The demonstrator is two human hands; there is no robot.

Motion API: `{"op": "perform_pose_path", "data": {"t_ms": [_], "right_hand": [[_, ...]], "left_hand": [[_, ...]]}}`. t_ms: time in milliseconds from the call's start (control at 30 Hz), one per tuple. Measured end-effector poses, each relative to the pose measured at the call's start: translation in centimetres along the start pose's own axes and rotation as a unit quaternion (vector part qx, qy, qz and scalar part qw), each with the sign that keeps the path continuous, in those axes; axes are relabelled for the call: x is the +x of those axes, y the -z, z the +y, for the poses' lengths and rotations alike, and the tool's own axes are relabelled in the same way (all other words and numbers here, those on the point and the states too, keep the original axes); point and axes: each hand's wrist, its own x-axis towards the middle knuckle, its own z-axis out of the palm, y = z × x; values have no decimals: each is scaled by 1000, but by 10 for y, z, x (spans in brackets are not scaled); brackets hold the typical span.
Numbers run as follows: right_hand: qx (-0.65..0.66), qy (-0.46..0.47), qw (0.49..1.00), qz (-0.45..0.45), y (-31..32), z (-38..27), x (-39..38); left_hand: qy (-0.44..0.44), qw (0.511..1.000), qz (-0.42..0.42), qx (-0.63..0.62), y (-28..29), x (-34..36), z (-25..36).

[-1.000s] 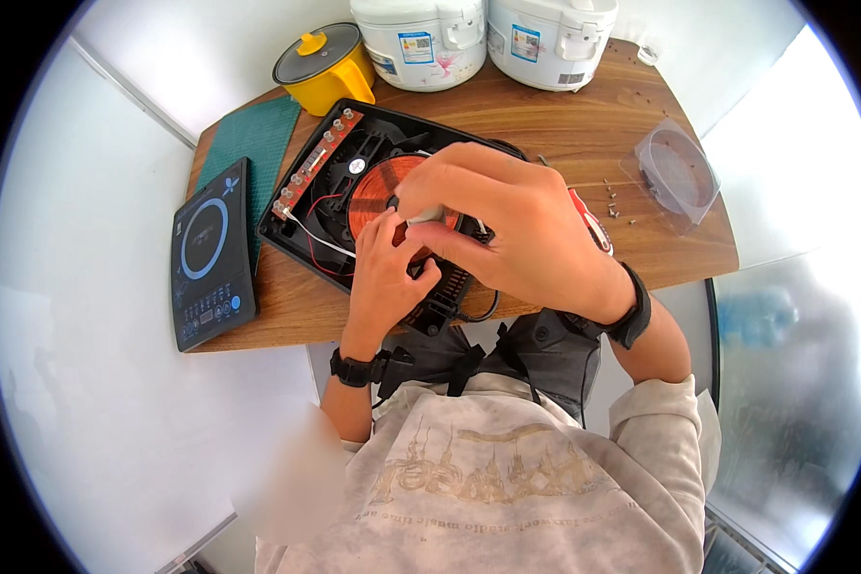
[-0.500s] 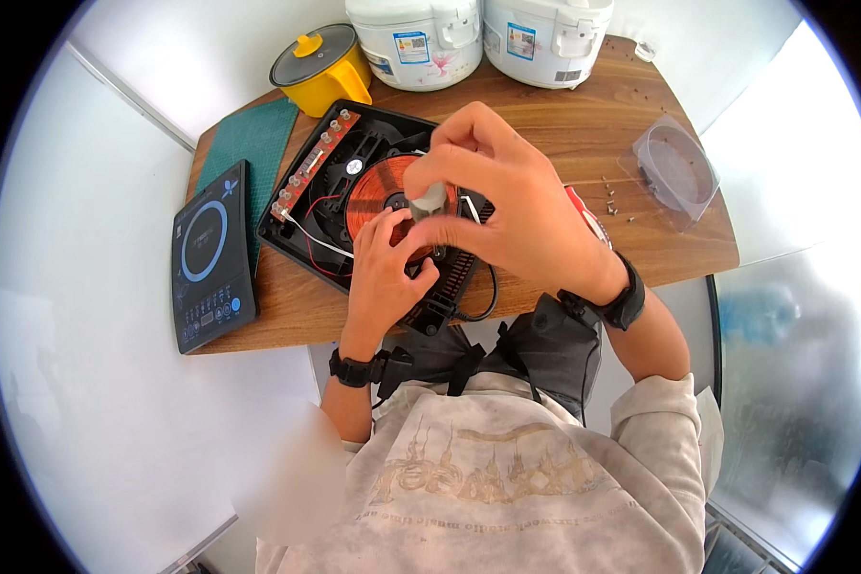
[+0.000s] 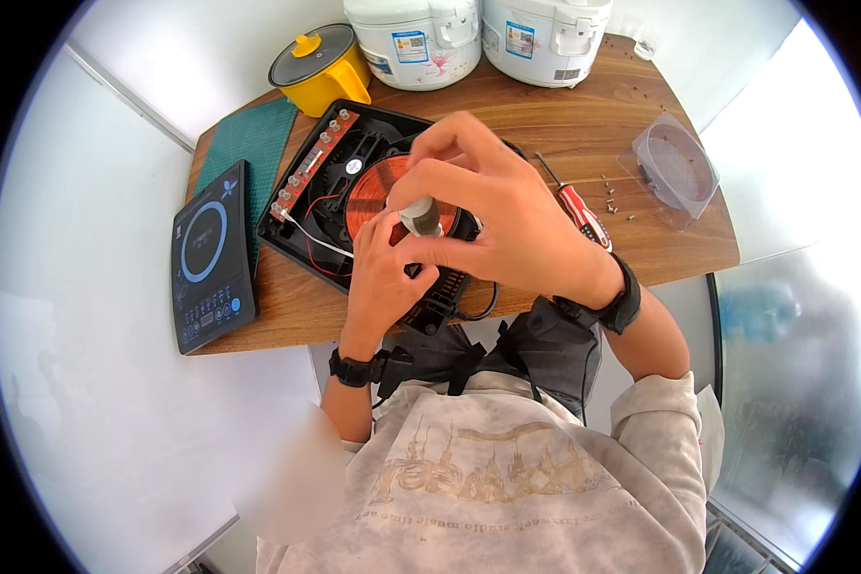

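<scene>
**Opened black housing (image 3: 392, 124) under the right hand (image 3: 517, 220) and left hand (image 3: 383, 268)**

Biggest first: the wooden table (image 3: 674, 253), spreading beneath the fingers and well out to their right. On it sits that housing, set at a slant directly under the fingertips, much of it reaching off to their left. Far ahead of the right fingers, here's a white rice cooker (image 3: 421, 72), with a second white rice cooker (image 3: 540, 67) right beside it! Well left of the left fingers, a flat black panel (image 3: 210, 263) with a blue ring, overlapping the green mat (image 3: 249, 134). Ahead and left of the fingers, the yellow pot (image 3: 325, 91), lid on.

Now the hands: the right thumb and index finger pinch something small; the left fingers are bent, thumb apart, and I can't tell whether they grip anything. Below both sets of fingertips, the copper coil (image 3: 368, 196), inside the housing. Well right of the right fingers, a clear container (image 3: 677, 163); just beside that hand, a red-and-white screwdriver (image 3: 584, 215), shaft pointing away. Left and ahead of the left fingertips, a red circuit strip (image 3: 311, 167). And there's the small cylinder (image 3: 419, 215), pale at one end, between right thumb and index finger, over the coil! Tiniest of all, loose screws (image 3: 612, 203), right of the right fingers.
</scene>
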Motion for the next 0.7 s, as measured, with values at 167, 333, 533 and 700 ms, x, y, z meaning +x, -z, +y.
{"op": "perform_pose_path", "data": {"t_ms": [167,333,533,700], "right_hand": [[8,-10,1000,-6,0,1,0],[17,-34,999,-13,-2,-4,0],[-8,13,1000,13,-3,1,-1],[-2,-14,1000,3,-3,-2,0]], "left_hand": [[-11,999,6,45,-3,-1,-4],[-3,999,22,24,0,0,5],[10,1000,1,20,-3,-2,-3],[-19,999,14,49,-2,-1,-1]]}}
